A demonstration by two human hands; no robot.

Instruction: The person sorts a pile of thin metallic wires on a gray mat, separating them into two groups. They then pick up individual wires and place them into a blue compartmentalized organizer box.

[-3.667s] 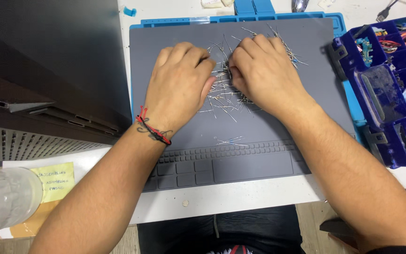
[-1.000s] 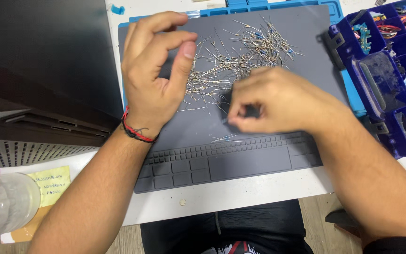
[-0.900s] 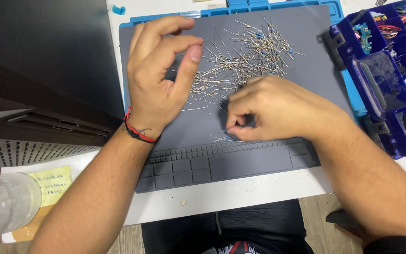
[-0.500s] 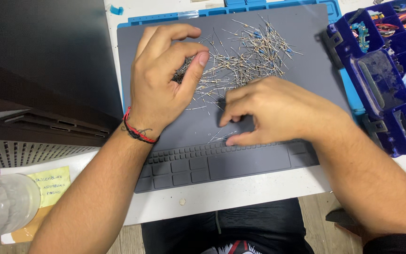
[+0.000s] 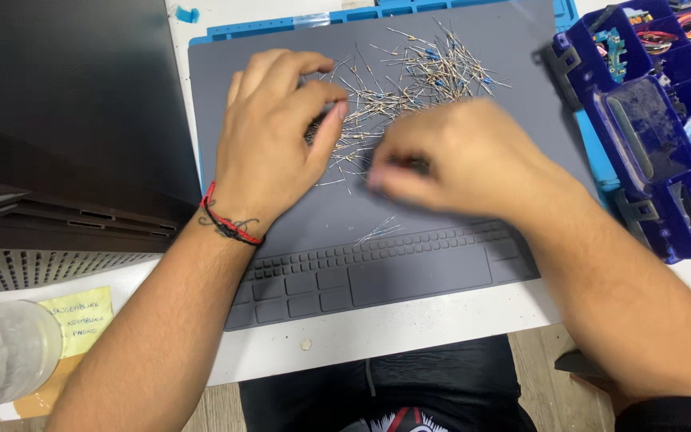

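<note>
A grey silicone work mat (image 5: 441, 264) lies on a white desk (image 5: 409, 328), filling the centre of the frame. A heap of thin wire-leaded components (image 5: 409, 76) spreads across the mat's upper middle. The left hand (image 5: 269, 144) pinches a small bundle of them between thumb and curled fingers. The right hand (image 5: 457, 160), blurred, has its fingers drawn together just below the heap; whether they grip anything I cannot tell. A blue compartment box (image 5: 657, 120) sits at upper right.

Matt grey rubbery mat (image 5: 441, 272), thin shiny metal-leaded resistors (image 5: 409, 76), glossy blue plastic organiser box (image 5: 649, 136)
</note>
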